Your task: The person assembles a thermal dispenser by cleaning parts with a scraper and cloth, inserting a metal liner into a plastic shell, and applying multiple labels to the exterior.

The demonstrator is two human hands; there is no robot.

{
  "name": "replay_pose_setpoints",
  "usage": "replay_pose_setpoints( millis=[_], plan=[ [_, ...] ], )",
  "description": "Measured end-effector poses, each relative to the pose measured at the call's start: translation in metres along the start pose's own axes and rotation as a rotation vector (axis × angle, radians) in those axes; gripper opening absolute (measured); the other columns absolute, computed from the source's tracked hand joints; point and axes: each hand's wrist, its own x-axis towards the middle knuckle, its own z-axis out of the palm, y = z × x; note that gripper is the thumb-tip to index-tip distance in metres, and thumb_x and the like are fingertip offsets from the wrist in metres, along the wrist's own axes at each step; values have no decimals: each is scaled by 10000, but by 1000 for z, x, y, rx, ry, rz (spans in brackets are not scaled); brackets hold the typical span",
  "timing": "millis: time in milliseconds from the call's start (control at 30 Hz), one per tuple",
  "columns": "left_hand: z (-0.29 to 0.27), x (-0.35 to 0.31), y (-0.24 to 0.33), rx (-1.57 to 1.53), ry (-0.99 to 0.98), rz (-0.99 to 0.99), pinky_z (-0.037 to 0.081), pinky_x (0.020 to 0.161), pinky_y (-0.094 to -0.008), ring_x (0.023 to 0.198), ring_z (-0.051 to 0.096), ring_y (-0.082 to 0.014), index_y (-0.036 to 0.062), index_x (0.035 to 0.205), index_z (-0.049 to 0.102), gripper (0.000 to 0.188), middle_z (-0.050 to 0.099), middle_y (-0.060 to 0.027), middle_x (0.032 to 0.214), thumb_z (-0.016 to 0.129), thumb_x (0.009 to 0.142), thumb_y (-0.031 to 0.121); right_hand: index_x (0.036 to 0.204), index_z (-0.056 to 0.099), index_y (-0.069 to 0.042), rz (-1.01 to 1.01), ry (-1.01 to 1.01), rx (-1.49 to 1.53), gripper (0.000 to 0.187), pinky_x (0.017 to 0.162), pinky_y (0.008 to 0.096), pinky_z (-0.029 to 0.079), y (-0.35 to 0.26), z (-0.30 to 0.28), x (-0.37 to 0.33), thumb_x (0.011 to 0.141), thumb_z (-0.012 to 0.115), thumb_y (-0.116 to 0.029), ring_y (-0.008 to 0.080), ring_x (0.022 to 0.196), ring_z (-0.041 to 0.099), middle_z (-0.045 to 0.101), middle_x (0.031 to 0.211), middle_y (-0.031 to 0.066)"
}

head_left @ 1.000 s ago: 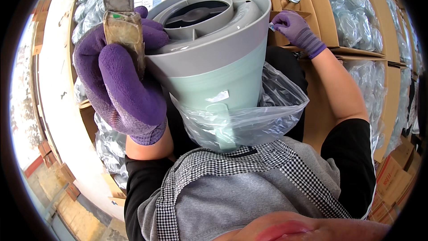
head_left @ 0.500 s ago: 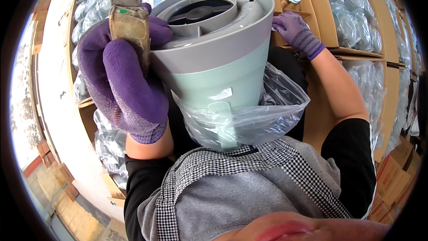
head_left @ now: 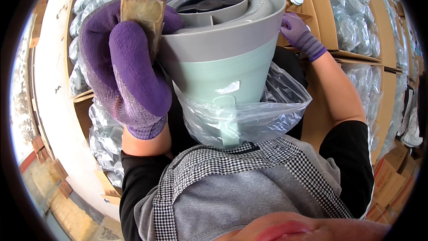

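My left hand [head_left: 138, 71], in a purple knit glove, is closed round a flat tool [head_left: 145, 11] wrapped in dirty, yellowed tape; its upper end runs out of view. Right beside it, in front of my torso, stands a pale green bucket-shaped container [head_left: 223, 76] with a wide grey rim and a round dark opening in its top. A clear plastic bag [head_left: 249, 120] hangs loosely round its lower part. At the far right of the rim is my gloved right hand [head_left: 296, 33], fingers curled and partly hidden behind the rim, so what they hold does not show.
A cardboard box with dividers [head_left: 314, 9] at the back right holds capped bottles [head_left: 295, 0]. Further boxes hold clear plastic-wrapped items [head_left: 352, 13] on the right and similar wrapped items [head_left: 107, 138] on the left. Brown cartons [head_left: 392, 178] are stacked at the lower right.
The container has shifted slightly right and away from me. My left hand's tool has moved right and lower in view. My right hand has moved slightly right, its fingertips now more hidden by the rim.
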Motion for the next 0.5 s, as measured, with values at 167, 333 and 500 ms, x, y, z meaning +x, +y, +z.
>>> replay_pose_setpoints(
  millis=[167,333,500],
  plan=[
    [-1,-2,-2,-41,8,-1,422,1047,-611,874,659,-298,-23,1192,514,353,684,-194,878,361,1065,269,1124,730,-148,78,-59,29,255,911,440,492,-18,-7,-1,893,650,-220,310,974,637,719,990,89],
    [-3,-3,-2,-35,10,-10,417,1051,-617,882,660,-303,-21,1196,518,355,685,-198,885,371,1061,272,1070,720,-118,29,49,-60,218,852,408,515,-20,-7,-2,870,646,-161,300,967,640,686,942,107],
    [-4,-6,-5,-30,45,-7,412,1054,-621,896,660,-310,-19,1203,521,361,686,-199,892,378,1057,279,963,688,-68,-103,258,269,180,800,374,506,-21,7,-4,821,580,-44,315,903,601,608,943,123]
  ],
)
